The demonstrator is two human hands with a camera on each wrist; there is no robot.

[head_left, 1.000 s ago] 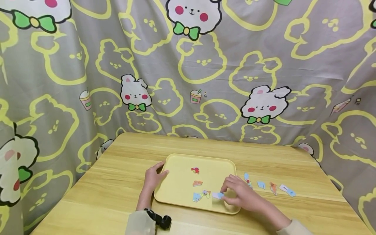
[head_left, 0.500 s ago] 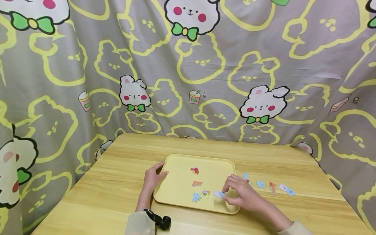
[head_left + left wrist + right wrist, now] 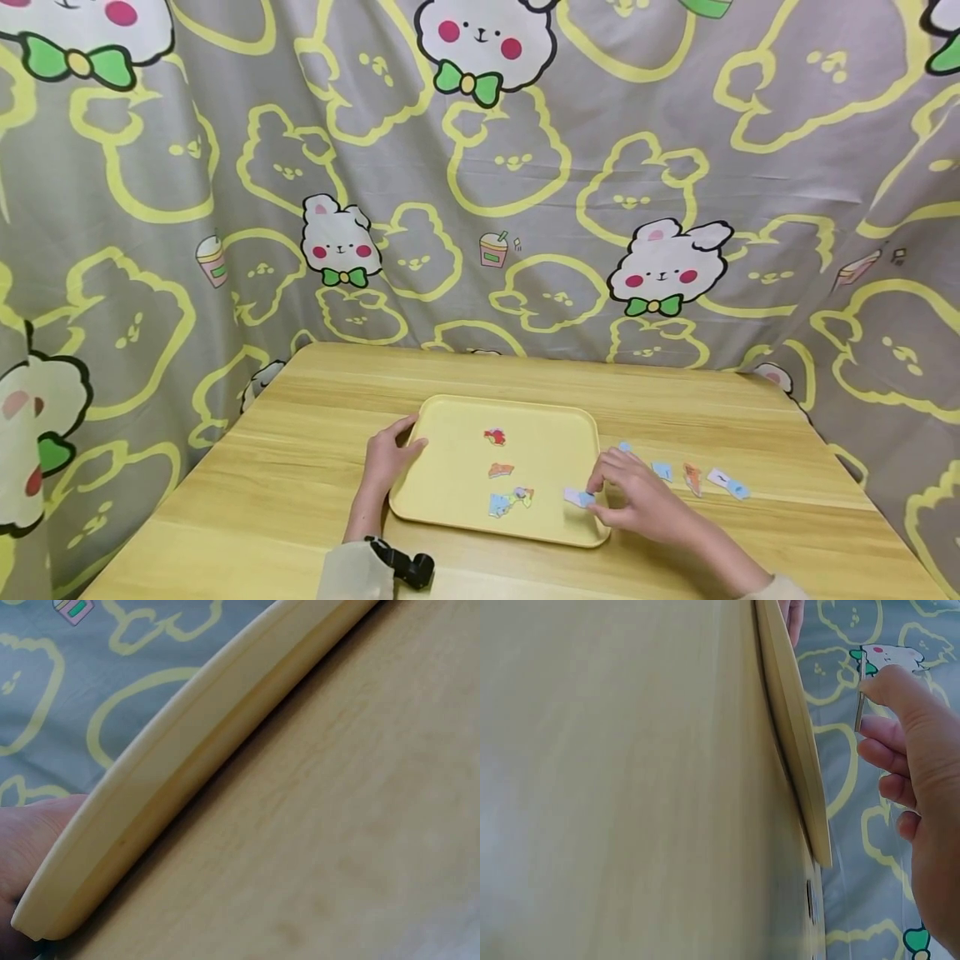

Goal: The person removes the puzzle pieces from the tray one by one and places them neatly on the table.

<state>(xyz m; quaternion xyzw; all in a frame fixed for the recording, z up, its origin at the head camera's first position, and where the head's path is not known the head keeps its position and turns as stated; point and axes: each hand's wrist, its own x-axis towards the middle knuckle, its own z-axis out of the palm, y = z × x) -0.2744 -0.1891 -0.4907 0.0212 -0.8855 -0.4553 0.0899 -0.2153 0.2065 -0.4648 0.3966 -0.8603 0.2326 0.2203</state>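
Note:
My left hand grips the left rim of a yellow tray, its thumb over the edge. In the left wrist view only part of that hand shows beside the tray's side wall. My right hand pinches a lilac and light-blue puzzle piece above the tray's right part. Edge-on, the puzzle piece is a thin strip between thumb and fingers in the right wrist view. On the tray lie a red piece, an orange piece and blue-yellow joined pieces.
On the wooden table, right of the tray, lie a blue piece, an orange piece and a white-and-blue piece. Another blue piece is partly behind my right hand. A patterned curtain hangs behind the table.
My right hand has shifted right with the pinched puzzle piece, away from the joined pieces, and covers more of the nearest loose piece. My left hand stays on the tray's rim.

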